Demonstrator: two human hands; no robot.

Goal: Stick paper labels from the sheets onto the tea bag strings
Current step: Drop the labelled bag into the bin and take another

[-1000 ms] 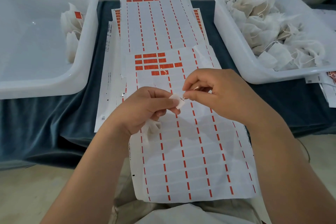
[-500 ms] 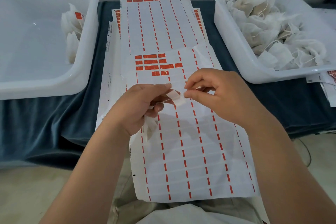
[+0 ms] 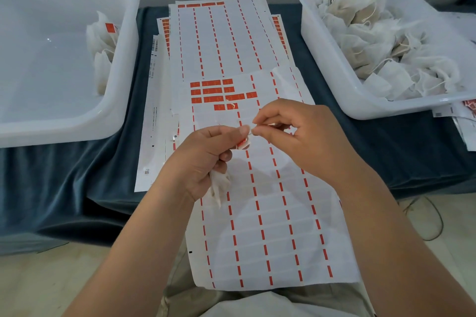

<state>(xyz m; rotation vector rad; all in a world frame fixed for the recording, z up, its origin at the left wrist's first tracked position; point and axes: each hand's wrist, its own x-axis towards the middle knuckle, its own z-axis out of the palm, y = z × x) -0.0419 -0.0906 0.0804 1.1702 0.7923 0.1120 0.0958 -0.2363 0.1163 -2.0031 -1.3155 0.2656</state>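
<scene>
Folding: label [image 3: 242, 142] now shows red, doubled over the string, unlike a moment ago
Left hand [image 3: 206, 157]: pinching label, tea bag [image 3: 219, 184] hanging below
Right hand [image 3: 296, 136]: pinching the string end

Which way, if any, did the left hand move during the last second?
Yes. The left hand, holding the tea bag, has shifted its thumb farther from the person, toward the unused red labels on the sheet.

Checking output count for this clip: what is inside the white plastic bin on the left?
The white plastic bin on the left holds only a few white tea bags against its right wall, one showing an orange label. Their exact number cannot be told, since they overlap.
</scene>
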